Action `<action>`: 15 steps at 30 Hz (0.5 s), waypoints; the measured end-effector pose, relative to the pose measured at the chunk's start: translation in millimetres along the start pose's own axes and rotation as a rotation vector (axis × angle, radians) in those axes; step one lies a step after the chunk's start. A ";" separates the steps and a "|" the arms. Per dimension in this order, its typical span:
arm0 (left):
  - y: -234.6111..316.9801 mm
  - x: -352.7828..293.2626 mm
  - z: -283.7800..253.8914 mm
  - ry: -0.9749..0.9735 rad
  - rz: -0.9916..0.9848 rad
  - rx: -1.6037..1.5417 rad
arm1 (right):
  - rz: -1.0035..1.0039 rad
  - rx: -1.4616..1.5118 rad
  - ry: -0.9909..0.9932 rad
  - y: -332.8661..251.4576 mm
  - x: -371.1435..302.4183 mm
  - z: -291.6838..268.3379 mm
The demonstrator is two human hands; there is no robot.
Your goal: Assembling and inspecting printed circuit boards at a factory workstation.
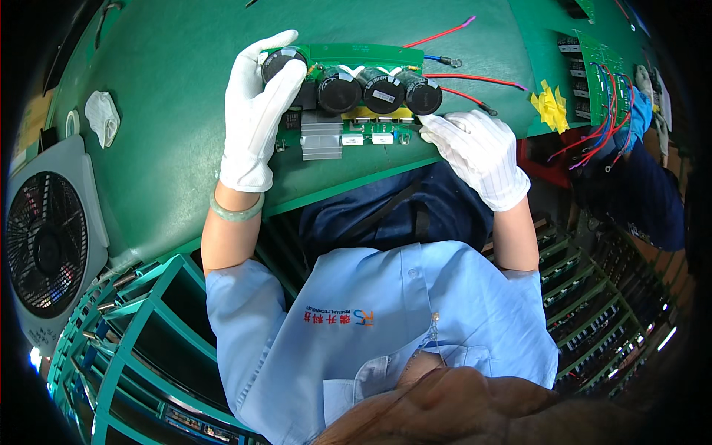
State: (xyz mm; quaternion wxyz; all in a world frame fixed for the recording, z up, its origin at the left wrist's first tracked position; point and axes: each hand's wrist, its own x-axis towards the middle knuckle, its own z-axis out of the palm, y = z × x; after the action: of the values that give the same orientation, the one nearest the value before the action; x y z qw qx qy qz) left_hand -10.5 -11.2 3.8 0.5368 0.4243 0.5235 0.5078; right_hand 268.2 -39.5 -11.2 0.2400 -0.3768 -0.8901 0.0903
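A green circuit board point(363, 53) is held between my two white-gloved hands over the green table. Large black capacitors point(381, 90) stand in a row on it, with a finned grey heatsink point(321, 139) and yellow tape beside them. My left hand point(259, 104) grips the board's left end, its thumb and fingers around the leftmost capacitor. At the lower right corner, my right hand point(475, 152) pinches the board's edge; its fingertips are partly hidden. Red wires point(475, 76) and a short blue wire point(443, 60) with end terminals stick out from the board's right side.
A grey fan point(50, 237) stands at the left, near a crumpled white glove point(102, 119) on the green table point(170, 55). Yellow tape strips point(549, 106) stick to the table at right. Beyond, a co-worker's blue-gloved hand point(638, 115) is at another wired board point(601, 67). Racks flank me below.
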 end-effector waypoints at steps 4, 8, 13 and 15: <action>-1.7 0.6 -1.0 -0.008 -0.005 0.001 | -0.012 0.009 0.017 0.8 0.1 1.1; 1.3 -0.3 0.9 -0.004 -0.012 0.011 | -0.041 -0.009 0.053 2.6 -0.9 2.4; -0.9 -0.1 -1.5 0.002 -0.009 0.011 | -0.062 -0.031 -0.008 1.7 0.7 1.3; 0.5 0.3 0.2 0.000 -0.008 0.018 | -0.059 -0.039 0.007 1.3 0.3 0.7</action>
State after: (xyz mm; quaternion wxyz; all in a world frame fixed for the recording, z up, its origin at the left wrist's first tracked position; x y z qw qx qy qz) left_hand -10.4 -10.8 4.2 0.5351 0.4270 0.5295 0.5010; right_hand 268.4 -38.4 -12.1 0.2382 -0.3553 -0.9016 0.0643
